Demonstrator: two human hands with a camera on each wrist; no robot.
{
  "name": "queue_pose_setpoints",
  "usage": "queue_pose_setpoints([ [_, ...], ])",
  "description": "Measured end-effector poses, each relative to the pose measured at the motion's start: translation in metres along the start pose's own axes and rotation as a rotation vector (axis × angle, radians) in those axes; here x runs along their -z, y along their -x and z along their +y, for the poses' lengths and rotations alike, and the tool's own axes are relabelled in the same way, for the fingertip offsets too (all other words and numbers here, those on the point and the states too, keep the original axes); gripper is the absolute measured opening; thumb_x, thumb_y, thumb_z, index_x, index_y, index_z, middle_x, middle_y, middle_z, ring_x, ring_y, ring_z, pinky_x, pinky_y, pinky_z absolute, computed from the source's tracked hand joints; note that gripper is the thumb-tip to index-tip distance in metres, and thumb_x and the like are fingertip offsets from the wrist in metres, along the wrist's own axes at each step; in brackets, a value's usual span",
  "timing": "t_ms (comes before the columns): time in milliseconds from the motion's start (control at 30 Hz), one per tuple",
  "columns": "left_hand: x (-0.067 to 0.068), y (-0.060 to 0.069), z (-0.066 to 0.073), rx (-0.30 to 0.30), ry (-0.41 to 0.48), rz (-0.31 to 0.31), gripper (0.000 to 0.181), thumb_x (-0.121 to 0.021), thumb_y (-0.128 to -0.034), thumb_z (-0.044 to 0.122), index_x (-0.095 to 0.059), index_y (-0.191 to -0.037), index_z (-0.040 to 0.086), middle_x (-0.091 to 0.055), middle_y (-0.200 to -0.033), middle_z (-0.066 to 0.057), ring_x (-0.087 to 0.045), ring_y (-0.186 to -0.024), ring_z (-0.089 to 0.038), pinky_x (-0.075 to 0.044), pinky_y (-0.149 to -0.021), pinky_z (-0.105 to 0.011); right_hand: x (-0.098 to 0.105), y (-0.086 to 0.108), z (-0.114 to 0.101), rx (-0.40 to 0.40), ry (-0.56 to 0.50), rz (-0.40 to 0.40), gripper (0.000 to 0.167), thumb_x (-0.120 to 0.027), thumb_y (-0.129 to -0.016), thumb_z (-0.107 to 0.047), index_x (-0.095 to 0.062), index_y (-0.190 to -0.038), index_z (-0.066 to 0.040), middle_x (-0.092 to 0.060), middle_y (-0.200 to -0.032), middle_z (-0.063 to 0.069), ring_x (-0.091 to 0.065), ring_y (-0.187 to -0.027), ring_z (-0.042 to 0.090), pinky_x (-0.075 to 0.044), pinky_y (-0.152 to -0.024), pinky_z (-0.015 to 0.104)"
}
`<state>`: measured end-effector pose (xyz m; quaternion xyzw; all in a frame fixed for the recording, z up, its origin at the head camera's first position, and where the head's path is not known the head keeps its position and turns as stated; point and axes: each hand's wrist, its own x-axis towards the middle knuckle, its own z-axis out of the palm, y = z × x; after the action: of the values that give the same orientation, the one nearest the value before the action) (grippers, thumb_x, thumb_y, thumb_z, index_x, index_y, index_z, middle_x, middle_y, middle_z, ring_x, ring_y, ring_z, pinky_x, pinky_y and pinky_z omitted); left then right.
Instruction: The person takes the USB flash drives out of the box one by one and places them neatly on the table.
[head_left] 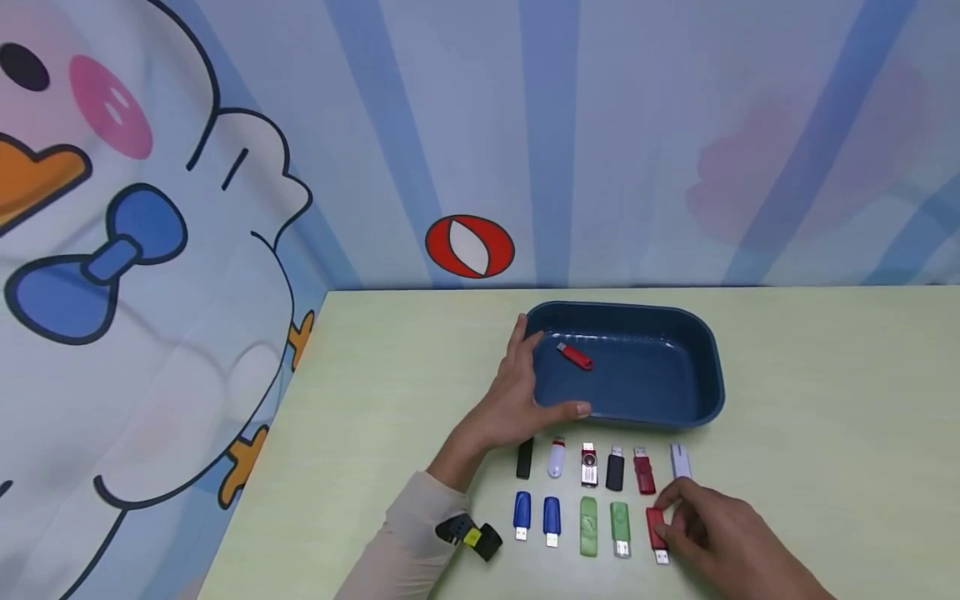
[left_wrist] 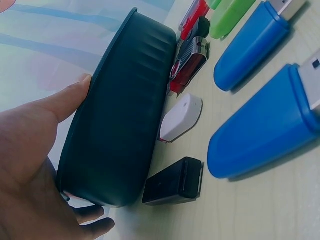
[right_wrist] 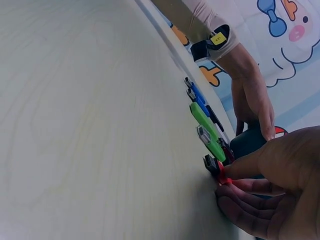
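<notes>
A dark blue rectangular tray [head_left: 630, 421] stands at the back of the table. A single red USB stick [head_left: 576, 357] lies inside it, near the left end. My left hand [head_left: 517, 396] holds the tray's near left corner, thumb on the front rim and fingers along the left side. In the left wrist view, the thumb [left_wrist: 75, 97] presses the rim. At the front right, my right hand [head_left: 720, 533] pinches another red USB stick [head_left: 657, 533] between thumb and fingers, its metal plug pointing toward me. In the right wrist view, that stick is partly hidden by the fingers.
Two rows of USB sticks lie before the tray. The back row includes black [head_left: 615, 471], dark red [head_left: 644, 472] and white [head_left: 680, 461] ones; the front row has blue [head_left: 522, 510] and green [head_left: 588, 527] ones. A cartoon-printed wall [head_left: 622, 142] rises behind the table.
</notes>
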<state>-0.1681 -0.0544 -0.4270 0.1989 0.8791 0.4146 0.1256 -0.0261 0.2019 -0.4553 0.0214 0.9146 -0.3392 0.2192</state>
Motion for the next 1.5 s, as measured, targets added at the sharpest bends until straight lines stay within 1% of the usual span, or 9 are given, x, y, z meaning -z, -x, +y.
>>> queue_pose_setpoints([
  [367,0.001,0.001,0.001,-0.002,0.010,0.003,0.114,-0.083,-0.0881,0.048,-0.013,-0.170,0.008,0.017,-0.179,0.003,-0.010,-0.165,-0.037,-0.027,-0.126,-0.066,0.000,-0.001,0.002,0.001,0.010,0.001,0.024,-0.080,-0.094,-0.012,-0.067,-0.115,-0.013,-0.060,-0.079,-0.004,-0.055,-0.075,0.013,-0.047,-0.065,0.021],
  [600,-0.001,0.001,-0.001,-0.014,0.003,0.001,0.114,-0.082,-0.0885,0.048,-0.014,-0.169,0.005,0.015,-0.180,-0.004,-0.013,-0.165,-0.038,-0.028,-0.126,-0.065,-0.001,0.000,0.003,-0.008,0.002,-0.017,0.025,-0.080,-0.095,-0.013,-0.067,-0.115,-0.012,-0.061,-0.080,-0.003,-0.055,-0.075,0.014,-0.047,-0.066,0.022],
  [700,0.000,0.002,0.000,-0.013,0.005,0.001,0.114,-0.082,-0.0882,0.048,-0.014,-0.169,0.006,0.015,-0.180,-0.003,-0.011,-0.165,-0.038,-0.028,-0.126,-0.066,-0.001,-0.001,0.002,-0.010,0.012,-0.020,0.025,-0.080,-0.094,-0.013,-0.067,-0.115,-0.013,-0.061,-0.080,-0.004,-0.055,-0.075,0.013,-0.047,-0.066,0.022],
  [900,0.000,0.002,-0.001,-0.012,0.008,0.005,0.114,-0.083,-0.0880,0.048,-0.014,-0.169,0.007,0.015,-0.180,-0.003,-0.011,-0.165,-0.037,-0.027,-0.127,-0.065,0.003,-0.002,0.000,-0.002,0.026,-0.021,0.026,-0.082,-0.094,-0.017,-0.068,-0.115,-0.011,-0.062,-0.081,-0.004,-0.056,-0.076,0.013,-0.049,-0.066,0.022],
  [1067,-0.003,0.001,-0.001,-0.005,-0.004,0.001,0.116,-0.082,-0.0874,0.050,-0.014,-0.170,0.007,0.016,-0.180,0.001,-0.013,-0.165,-0.036,-0.028,-0.126,-0.065,0.012,0.001,-0.004,0.007,0.057,-0.002,0.028,-0.083,-0.093,-0.019,-0.068,-0.115,-0.010,-0.065,-0.084,-0.005,-0.058,-0.079,0.012,-0.052,-0.068,0.022],
  [1200,-0.004,0.001,-0.001,-0.001,-0.009,-0.003,0.116,-0.082,-0.0867,0.051,-0.014,-0.170,0.008,0.015,-0.180,0.002,-0.013,-0.165,-0.036,-0.028,-0.126,-0.065,0.025,0.006,-0.010,0.019,0.076,0.049,0.026,-0.082,-0.094,-0.020,-0.069,-0.114,-0.010,-0.066,-0.083,-0.006,-0.059,-0.077,0.011,-0.053,-0.066,0.021],
  [1267,-0.003,0.000,0.000,-0.007,-0.015,-0.004,0.116,-0.082,-0.0869,0.051,-0.014,-0.170,0.007,0.015,-0.180,0.001,-0.013,-0.165,-0.036,-0.028,-0.126,-0.064,0.035,0.008,-0.015,0.040,0.089,0.096,0.027,-0.082,-0.095,-0.023,-0.069,-0.114,-0.010,-0.066,-0.082,-0.006,-0.059,-0.075,0.011,-0.053,-0.064,0.021],
  [1400,-0.002,-0.002,-0.001,-0.016,-0.019,-0.001,0.116,-0.082,-0.0873,0.050,-0.014,-0.169,0.006,0.016,-0.180,-0.001,-0.013,-0.165,-0.037,-0.028,-0.126,-0.064,0.055,0.009,-0.023,0.124,0.126,0.214,0.023,-0.081,-0.095,-0.021,-0.070,-0.112,-0.009,-0.066,-0.080,-0.005,-0.059,-0.071,0.011,-0.053,-0.061,0.021],
  [1500,-0.002,-0.002,-0.002,-0.007,-0.017,0.001,0.117,-0.082,-0.0868,0.051,-0.013,-0.170,0.007,0.017,-0.179,0.001,-0.013,-0.165,-0.037,-0.028,-0.126,-0.065,0.066,0.008,-0.027,0.203,0.142,0.288,0.021,-0.082,-0.094,-0.016,-0.070,-0.110,-0.008,-0.067,-0.080,-0.005,-0.061,-0.070,0.010,-0.053,-0.060,0.021],
])
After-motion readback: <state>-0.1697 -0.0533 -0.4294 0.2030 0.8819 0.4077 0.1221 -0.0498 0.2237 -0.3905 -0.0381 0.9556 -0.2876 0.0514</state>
